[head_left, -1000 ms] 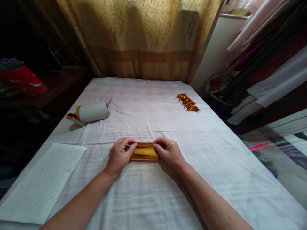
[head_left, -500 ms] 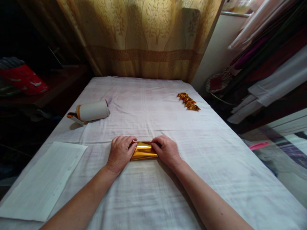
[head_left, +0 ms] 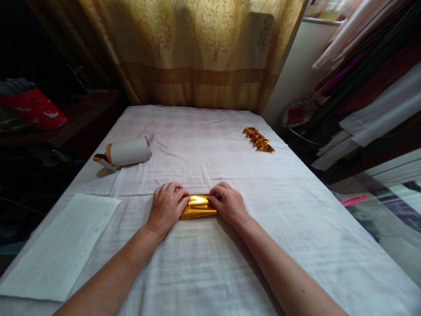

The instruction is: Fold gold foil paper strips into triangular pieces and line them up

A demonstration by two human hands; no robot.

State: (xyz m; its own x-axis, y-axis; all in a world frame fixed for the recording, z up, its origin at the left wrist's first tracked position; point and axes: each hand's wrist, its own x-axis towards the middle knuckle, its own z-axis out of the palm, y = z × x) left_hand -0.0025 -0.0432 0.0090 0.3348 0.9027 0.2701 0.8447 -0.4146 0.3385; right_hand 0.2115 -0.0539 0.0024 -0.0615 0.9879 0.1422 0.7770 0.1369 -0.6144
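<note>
A shiny gold foil paper (head_left: 198, 210), folded into a flat strip, lies on the pale bedsheet in front of me. My left hand (head_left: 167, 204) pinches its left end between thumb and fingers. At the opposite end my right hand (head_left: 228, 202) grips the far edge the same way, fingers curled. The fingers hide both ends of the foil. Farther off to the right sit several folded gold foil pieces (head_left: 258, 139) in a slanting row.
A roll of white-backed gold paper (head_left: 130, 152) lies at the left on the sheet. Nearer is a white printed sheet of paper (head_left: 62, 245). A patterned gold curtain (head_left: 197, 52) hangs behind the far edge. Clothes (head_left: 378, 109) hang at the right.
Both hands stay on the foil, their fingers shifting slightly along its far edge. The raised far part of the foil looks a little narrower and catches brighter light.
</note>
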